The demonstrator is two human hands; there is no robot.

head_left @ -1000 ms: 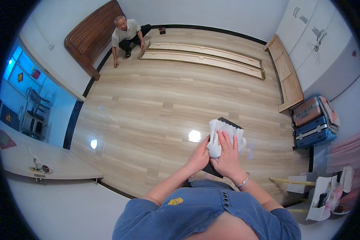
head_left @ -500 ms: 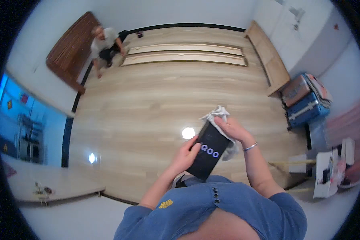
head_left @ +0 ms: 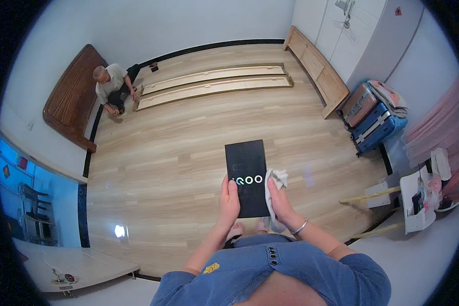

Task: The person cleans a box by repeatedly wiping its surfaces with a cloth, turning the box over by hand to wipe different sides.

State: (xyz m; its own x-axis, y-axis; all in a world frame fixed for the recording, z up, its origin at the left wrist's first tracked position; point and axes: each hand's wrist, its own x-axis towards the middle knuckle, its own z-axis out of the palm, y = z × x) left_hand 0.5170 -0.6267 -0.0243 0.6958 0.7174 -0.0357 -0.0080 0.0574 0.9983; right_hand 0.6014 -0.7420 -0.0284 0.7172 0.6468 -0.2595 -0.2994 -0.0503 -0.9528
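Note:
A flat black box (head_left: 247,159) with pale lettering is held upright in front of my body, above the floor. My left hand (head_left: 229,201) grips its left edge, thumb on the front face. On the opposite side, my right hand (head_left: 280,205) is closed on a crumpled white cloth (head_left: 277,178), which lies against the box's right edge. Part of the cloth hangs below that hand. The fingers behind the box are hidden.
A person (head_left: 112,86) squats at the far left beside a dark wooden headboard (head_left: 69,99). Two long pale wooden rails (head_left: 214,87) lie on the floor. A light wooden bed panel (head_left: 316,71), suitcases (head_left: 375,122) and a small white table (head_left: 413,196) line the right side.
The tilted box has straightened upright and shifted left. My right hand has come down with the cloth from the box's top to its right edge. The view has also shifted.

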